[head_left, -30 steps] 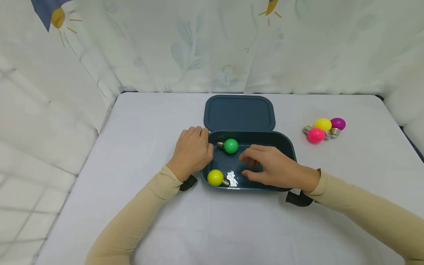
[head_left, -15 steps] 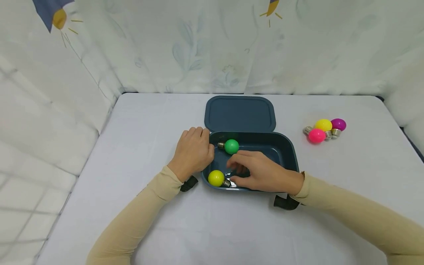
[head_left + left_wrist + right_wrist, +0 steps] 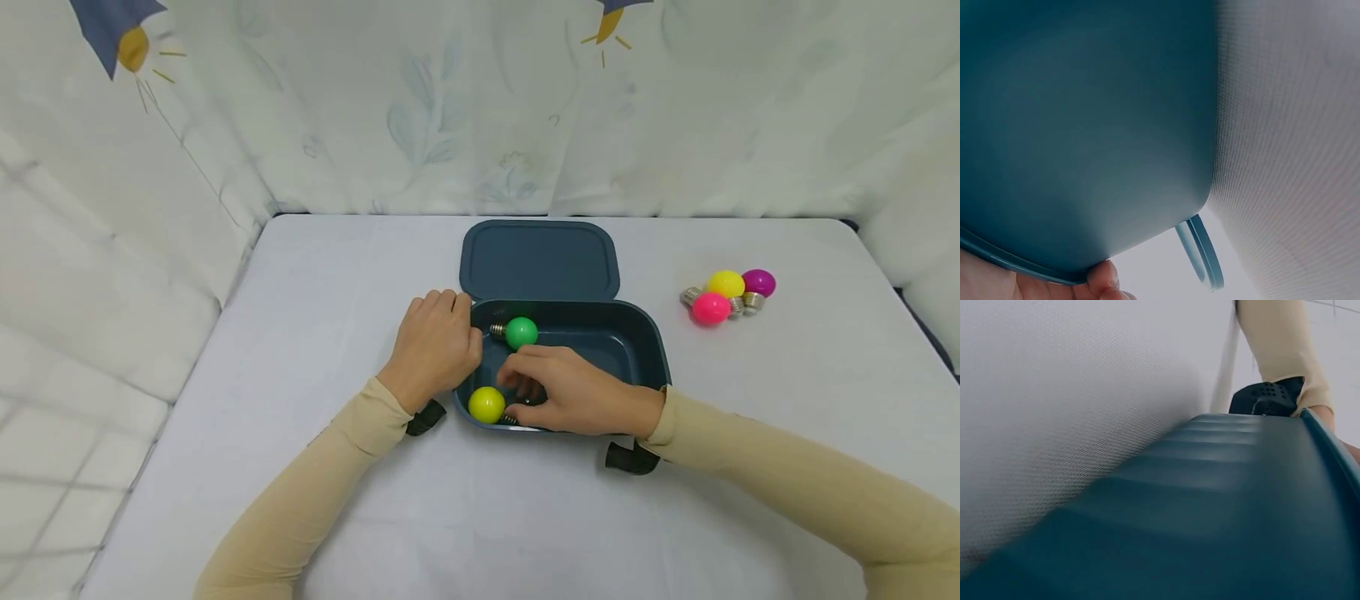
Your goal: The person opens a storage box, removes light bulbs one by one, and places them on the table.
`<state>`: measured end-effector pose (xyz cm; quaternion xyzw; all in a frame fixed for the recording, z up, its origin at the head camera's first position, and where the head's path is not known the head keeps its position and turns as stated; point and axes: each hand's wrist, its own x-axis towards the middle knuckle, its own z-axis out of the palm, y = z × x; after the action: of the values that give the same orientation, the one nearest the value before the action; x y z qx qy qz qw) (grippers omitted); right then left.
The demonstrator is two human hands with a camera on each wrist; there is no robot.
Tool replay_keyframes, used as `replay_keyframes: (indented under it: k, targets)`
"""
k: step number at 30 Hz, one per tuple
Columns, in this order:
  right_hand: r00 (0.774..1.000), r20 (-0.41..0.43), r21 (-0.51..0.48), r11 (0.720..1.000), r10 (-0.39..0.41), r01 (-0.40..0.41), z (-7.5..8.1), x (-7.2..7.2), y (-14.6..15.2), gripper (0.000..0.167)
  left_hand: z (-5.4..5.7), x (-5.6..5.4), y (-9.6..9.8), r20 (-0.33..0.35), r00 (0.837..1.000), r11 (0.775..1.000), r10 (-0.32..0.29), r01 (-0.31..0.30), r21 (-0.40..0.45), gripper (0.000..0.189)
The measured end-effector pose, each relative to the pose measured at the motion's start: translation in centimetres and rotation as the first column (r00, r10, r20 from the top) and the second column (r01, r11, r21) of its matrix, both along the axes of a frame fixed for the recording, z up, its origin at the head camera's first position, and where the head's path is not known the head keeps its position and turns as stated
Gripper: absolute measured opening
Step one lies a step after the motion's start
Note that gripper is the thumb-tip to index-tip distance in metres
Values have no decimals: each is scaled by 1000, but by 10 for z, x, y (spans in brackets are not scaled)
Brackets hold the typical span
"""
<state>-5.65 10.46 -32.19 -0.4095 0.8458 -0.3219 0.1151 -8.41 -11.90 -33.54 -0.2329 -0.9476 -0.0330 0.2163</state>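
Note:
A dark blue plastic box (image 3: 641, 350) holds a green light bulb (image 3: 521, 333) in its back left and a yellow light bulb (image 3: 487, 405) in its front left corner. My left hand (image 3: 432, 346) grips the box's left rim; in the left wrist view its fingertips (image 3: 1102, 275) show at that rim. Over the inside of the box, my right hand (image 3: 573, 392) has its fingers bent and parted from the thumb. The thumb tip lies right at the yellow bulb's metal base, which it partly covers. In the right wrist view, the box's outer wall (image 3: 1229, 506) fills the foreground.
The matching blue lid (image 3: 538, 260) lies flat just behind the box. To the right on the white table (image 3: 787, 433) is a cluster of a pink bulb (image 3: 711, 308), another yellow bulb (image 3: 725, 284) and a purple bulb (image 3: 759, 282). Patterned fabric hangs behind.
My right hand has moved left and slightly down inside the box, from its middle to the yellow bulb's base. The left hand has kept its place on the rim.

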Motion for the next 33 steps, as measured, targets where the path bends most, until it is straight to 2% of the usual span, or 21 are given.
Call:
replay_keyframes:
  k: [4,11,23,33]
  targets:
    - [1000,3,24,999,21,-21,-3,-3,-3,29,-1,-1,0,5,1000,1000,0,0,0,15]
    - [998,38,55,997,56,-58,-4,-4,-7,37,-3,3,1,72,997,1000,19,-19,-4,14]
    - [996,39,69,995,76,-78,-3,-8,-12,39,0,2,-1,33,999,1000,7,-7,5,13]
    - [994,56,60,993,94,-97,-5,-12,-18,39,1,1,0,58,998,1000,14,-15,11,13]
